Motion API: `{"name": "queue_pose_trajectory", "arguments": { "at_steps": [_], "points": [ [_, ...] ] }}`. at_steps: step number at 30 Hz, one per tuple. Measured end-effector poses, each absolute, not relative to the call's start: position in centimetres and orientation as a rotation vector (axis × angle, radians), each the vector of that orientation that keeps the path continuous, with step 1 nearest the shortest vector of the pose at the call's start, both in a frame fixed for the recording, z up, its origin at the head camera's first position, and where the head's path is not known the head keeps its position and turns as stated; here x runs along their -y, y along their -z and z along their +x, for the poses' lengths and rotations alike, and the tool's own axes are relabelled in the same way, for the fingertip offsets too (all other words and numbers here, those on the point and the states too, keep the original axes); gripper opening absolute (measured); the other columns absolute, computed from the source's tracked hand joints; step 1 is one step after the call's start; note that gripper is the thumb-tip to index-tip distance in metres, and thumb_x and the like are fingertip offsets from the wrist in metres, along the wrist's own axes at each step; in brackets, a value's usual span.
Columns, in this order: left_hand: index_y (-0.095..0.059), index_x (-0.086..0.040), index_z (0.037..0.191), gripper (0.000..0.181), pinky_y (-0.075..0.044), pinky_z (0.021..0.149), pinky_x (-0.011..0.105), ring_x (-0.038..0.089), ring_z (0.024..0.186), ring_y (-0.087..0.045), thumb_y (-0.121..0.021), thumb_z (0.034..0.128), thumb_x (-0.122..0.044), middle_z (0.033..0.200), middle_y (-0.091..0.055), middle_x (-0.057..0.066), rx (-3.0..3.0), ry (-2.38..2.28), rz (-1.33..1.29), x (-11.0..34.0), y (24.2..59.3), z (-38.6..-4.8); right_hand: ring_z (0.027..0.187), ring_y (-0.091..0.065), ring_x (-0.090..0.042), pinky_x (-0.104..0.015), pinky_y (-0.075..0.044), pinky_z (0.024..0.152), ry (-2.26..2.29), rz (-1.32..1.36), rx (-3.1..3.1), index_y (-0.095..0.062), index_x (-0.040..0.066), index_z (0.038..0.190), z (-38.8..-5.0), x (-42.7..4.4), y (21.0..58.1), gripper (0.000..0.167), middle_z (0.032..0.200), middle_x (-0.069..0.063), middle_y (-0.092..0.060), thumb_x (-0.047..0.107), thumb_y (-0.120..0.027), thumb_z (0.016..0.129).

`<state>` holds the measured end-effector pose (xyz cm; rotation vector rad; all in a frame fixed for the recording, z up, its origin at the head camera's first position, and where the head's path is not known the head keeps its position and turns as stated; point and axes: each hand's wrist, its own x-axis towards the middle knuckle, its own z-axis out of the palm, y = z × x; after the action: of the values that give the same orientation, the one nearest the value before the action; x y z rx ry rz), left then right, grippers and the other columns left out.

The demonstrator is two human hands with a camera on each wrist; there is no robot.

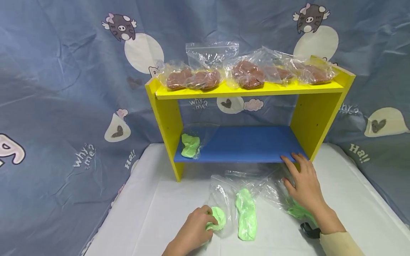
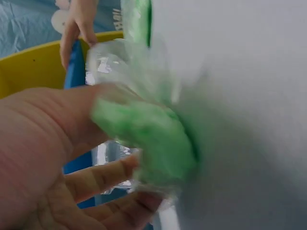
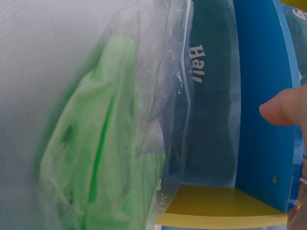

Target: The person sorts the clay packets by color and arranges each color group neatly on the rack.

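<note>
My left hand (image 1: pixel 196 229) grips a clear zip bag with a light green, clay-like lump (image 1: pixel 219 217) just above the white table; in the left wrist view the thumb and fingers curl round the lump (image 2: pixel 148 141). My right hand (image 1: pixel 305 186) rests its fingertips on the front edge of the blue shelf (image 1: pixel 246 144), near its right end, holding nothing. Below that hand lies another bagged green lump (image 1: pixel 298 210), large in the right wrist view. Between the hands a long bagged green lump (image 1: pixel 246 217) lies on the table. One more green bag (image 1: pixel 190 145) sits at the shelf's left end.
A yellow two-level rack (image 1: pixel 160 117) frames the blue shelf. Its top board (image 1: pixel 250 91) carries several clear bags of brown lumps (image 1: pixel 248 74). By the right forearm lies a black object (image 1: pixel 310 231). Blue printed cloth (image 1: pixel 64 71) hangs behind the white table (image 1: pixel 144 213).
</note>
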<state>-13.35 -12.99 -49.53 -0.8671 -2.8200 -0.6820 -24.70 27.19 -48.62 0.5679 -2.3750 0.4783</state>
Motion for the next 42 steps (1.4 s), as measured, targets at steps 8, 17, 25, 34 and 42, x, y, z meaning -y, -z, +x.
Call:
{"name": "queue_pose_trajectory", "arguments": {
  "at_steps": [8,17,25,34,42],
  "points": [
    [-0.078,-0.015,0.085,0.032,-0.046,0.061,0.021,0.002,0.067,-0.047,-0.072,0.0612,0.006,0.083,-0.055,-0.009,2.776,0.778,-0.791,12.8,49.9,-14.0,0.145,-0.023,-0.046,-0.062,-0.015,0.117,-0.470,0.565,2.371,-0.044,0.019,0.153,-24.8,-27.2,48.5,0.079,0.155,-0.024,-0.033,0.020,-0.074,0.080],
    [-0.077,-0.014,0.082,0.031,-0.041,0.056,0.015,0.000,0.064,-0.043,-0.070,0.0612,0.008,0.076,-0.053,-0.010,2.666,0.763,-0.766,12.8,50.1,-13.2,0.144,-0.024,-0.046,-0.061,-0.013,0.118,-0.478,0.573,2.372,-0.045,0.019,0.153,-24.5,-27.0,48.9,0.080,0.155,-0.024,-0.034,0.017,-0.076,0.080],
    [-0.074,-0.014,0.082,0.032,-0.045,0.062,0.017,0.004,0.073,-0.052,-0.071,0.0604,0.010,0.082,-0.058,-0.007,2.384,0.690,-0.837,12.6,46.7,-13.0,0.146,-0.022,-0.045,-0.060,-0.010,0.119,-0.492,0.565,2.380,-0.044,0.019,0.153,-24.4,-27.1,48.7,0.076,0.155,-0.024,-0.033,0.021,-0.072,0.082],
    [-0.076,-0.014,0.092,0.027,-0.049,0.065,0.021,0.008,0.080,-0.056,-0.073,0.0732,0.006,0.092,-0.064,-0.007,2.384,0.665,-0.750,11.6,42.5,-13.9,0.145,-0.023,-0.046,-0.061,-0.012,0.118,-0.492,0.577,2.376,-0.044,0.018,0.153,-24.6,-27.1,48.4,0.078,0.155,-0.025,-0.033,0.017,-0.074,0.081],
    [-0.078,-0.013,0.098,0.028,-0.053,0.073,0.027,0.015,0.087,-0.059,-0.070,0.0788,0.005,0.098,-0.066,-0.003,2.365,0.602,-0.739,10.5,38.9,-15.6,0.145,-0.023,-0.046,-0.061,-0.011,0.118,-0.494,0.573,2.383,-0.044,0.018,0.153,-24.5,-27.1,48.5,0.077,0.154,-0.025,-0.033,0.020,-0.073,0.082]
  ]
}}
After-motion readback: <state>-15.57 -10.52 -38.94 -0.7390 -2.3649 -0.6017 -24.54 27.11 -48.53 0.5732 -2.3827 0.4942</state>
